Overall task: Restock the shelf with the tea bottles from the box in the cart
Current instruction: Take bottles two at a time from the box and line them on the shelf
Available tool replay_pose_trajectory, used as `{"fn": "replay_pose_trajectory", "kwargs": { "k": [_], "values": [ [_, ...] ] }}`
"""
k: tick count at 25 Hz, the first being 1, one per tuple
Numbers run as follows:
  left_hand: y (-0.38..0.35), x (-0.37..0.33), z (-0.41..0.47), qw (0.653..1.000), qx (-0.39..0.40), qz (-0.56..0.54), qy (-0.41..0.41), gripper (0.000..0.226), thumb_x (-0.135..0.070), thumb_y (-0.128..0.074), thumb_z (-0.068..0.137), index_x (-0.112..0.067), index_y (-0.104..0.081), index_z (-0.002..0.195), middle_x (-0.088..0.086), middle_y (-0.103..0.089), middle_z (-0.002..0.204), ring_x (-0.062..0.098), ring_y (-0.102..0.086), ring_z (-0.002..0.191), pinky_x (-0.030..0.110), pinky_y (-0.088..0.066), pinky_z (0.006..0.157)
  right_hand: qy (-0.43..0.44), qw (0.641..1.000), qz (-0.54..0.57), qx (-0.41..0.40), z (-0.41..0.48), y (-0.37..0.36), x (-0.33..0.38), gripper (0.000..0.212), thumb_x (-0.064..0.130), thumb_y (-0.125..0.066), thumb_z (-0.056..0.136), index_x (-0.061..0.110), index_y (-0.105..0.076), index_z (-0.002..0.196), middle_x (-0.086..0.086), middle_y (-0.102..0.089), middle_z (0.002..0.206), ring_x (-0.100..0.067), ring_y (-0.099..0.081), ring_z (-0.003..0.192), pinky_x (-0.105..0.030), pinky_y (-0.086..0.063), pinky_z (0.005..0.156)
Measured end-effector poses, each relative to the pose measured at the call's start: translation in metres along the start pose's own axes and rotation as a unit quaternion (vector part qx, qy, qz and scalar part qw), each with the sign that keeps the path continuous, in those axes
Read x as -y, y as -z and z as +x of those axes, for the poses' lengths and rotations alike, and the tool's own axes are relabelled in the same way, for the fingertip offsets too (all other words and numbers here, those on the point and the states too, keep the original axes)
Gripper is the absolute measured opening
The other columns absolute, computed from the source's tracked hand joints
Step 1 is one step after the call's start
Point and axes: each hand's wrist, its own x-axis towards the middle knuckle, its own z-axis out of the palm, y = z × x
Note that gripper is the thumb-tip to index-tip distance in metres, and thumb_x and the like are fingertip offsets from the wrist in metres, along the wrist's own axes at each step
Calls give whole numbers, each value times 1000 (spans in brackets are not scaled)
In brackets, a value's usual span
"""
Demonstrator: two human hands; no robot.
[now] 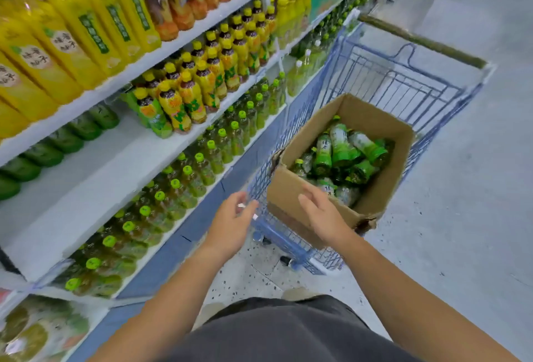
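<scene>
While the shelf (95,165) is showing a bare stretch, the cart (383,73) is standing just beside it, and the box (288,185) inside is holding the tea bottles (343,151), lying jumbled. Left hand (232,221) and right hand (323,217) are hovering near its front edge, fingers loose and empty; reaching for a top bottle's body is looking wisest.

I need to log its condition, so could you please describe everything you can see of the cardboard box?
The box is plain brown cardboard, open-topped, its near bottom corner torn and dark. It sits tilted at the near end of the blue wire cart. Green-labelled tea bottles lie jumbled on their sides inside, filling it partway. The open right hand is over its near wall; contact is unclear.
</scene>
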Motion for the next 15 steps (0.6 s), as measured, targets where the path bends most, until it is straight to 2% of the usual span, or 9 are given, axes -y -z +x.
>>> {"fn": "replay_pose_trajectory", "kwargs": {
  "k": [2,6,9,12,15],
  "values": [
    [-31,-20,8,1000,9,8,2,48,-42,-51,104,-24,-46,148,-11,-48,146,6,-45,130,30,-37,107,-9,1000,2,-3,7,31,-10,54,43,-43,107,21,-37,156,-2,-45,155,-17,-46,135,-29,-36,101],
    [-83,-54,20,999,31,7,11,48,-39,-48,105,-22,-44,149,-11,-48,143,6,-45,127,27,-35,103,-26,1000,14,-8,21,76,-26,55,45,-39,108,22,-35,157,0,-40,159,-18,-40,143,-30,-31,107],
    [-109,-74,33,998,47,33,4,44,-38,-47,106,-23,-46,147,-9,-50,143,5,-44,123,25,-33,99,-55,997,40,-35,33,104,-34,54,49,-41,106,27,-38,155,2,-45,156,-18,-45,138,-33,-35,107],
    [-122,-91,60,996,68,54,9,44,-39,-48,105,-24,-47,146,-9,-52,140,6,-47,121,25,-34,95,-89,993,52,-57,48,118,-39,54,48,-40,106,25,-38,155,1,-45,156,-20,-45,139,-40,-36,115],
    [-134,-102,101,992,108,68,14,45,-41,-47,105,-24,-46,147,-7,-52,143,8,-48,119,29,-37,98,-119,988,52,-87,61,125,-40,52,44,-38,108,20,-38,154,-2,-46,154,-21,-45,139,-32,-35,109]
  ]
}}
